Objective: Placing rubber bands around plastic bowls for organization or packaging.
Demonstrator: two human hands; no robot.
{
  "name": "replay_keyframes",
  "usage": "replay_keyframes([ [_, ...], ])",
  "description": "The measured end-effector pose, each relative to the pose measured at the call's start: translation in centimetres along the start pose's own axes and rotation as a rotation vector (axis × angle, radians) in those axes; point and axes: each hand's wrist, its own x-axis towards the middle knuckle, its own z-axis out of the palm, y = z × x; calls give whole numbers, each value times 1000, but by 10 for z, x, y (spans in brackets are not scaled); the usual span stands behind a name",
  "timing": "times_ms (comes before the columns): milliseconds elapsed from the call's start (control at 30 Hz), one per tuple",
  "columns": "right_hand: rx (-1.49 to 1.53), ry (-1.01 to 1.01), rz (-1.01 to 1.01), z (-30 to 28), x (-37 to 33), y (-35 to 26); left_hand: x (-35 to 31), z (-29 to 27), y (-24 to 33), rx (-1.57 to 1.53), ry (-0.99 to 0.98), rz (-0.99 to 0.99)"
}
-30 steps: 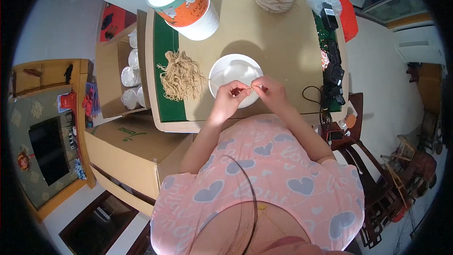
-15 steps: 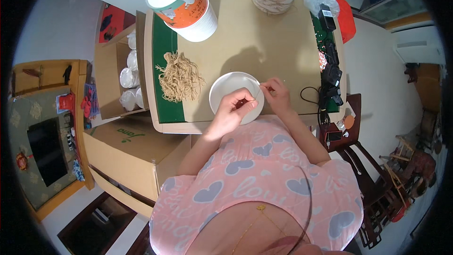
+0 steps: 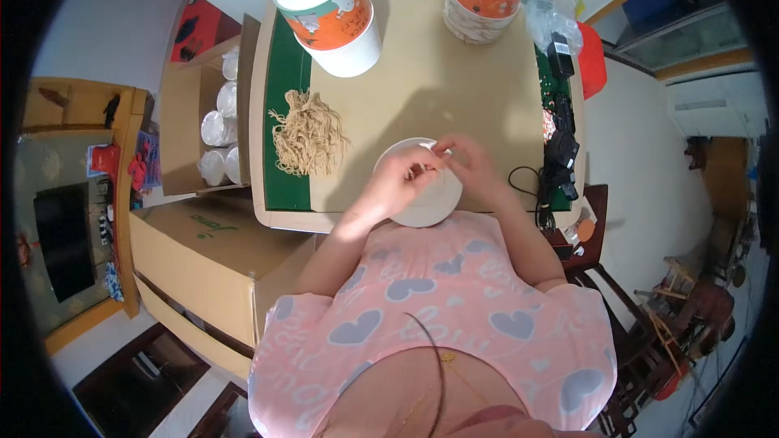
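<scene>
A round white paper tub [image 3: 430, 204] is at the table's near edge, against my dress. Above it, my left hand [image 3: 399, 182] has thumb and forefinger pinched together. My right hand [image 3: 472, 165] is also pinched, its fingertips meeting the left ones over the tub's far rim. Whatever lies between the fingertips is too small to make out. To the left is a loose heap of beige cords [image 3: 308, 135]. Behind the heap rises a stack of white paper tubs [image 3: 349, 49], with an upside-down orange printed tub [image 3: 331, 19] on top.
Another stack [image 3: 487, 4] at the far right has cords around its lower tubs. Black cables and adapters [image 3: 561, 146] run along the right edge, below a clear plastic bag [image 3: 548, 16]. An open carton [image 3: 182, 142] with wrapped white rolls stands left, above a larger cardboard box [image 3: 215, 251].
My right hand has moved left and the fingertips have come together over the tub. A thin strand seen between the hands before no longer shows. The view has shifted slightly.
</scene>
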Motion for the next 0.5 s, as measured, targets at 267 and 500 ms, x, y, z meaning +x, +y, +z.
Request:
replay_keyframes([
  [267,258,-85,335,-4,35,68,24,-50,-82,430,362,-210],
  [500,-99,-141,649,-5,14,93,-2,-58,-165,-46,89,-679],
])
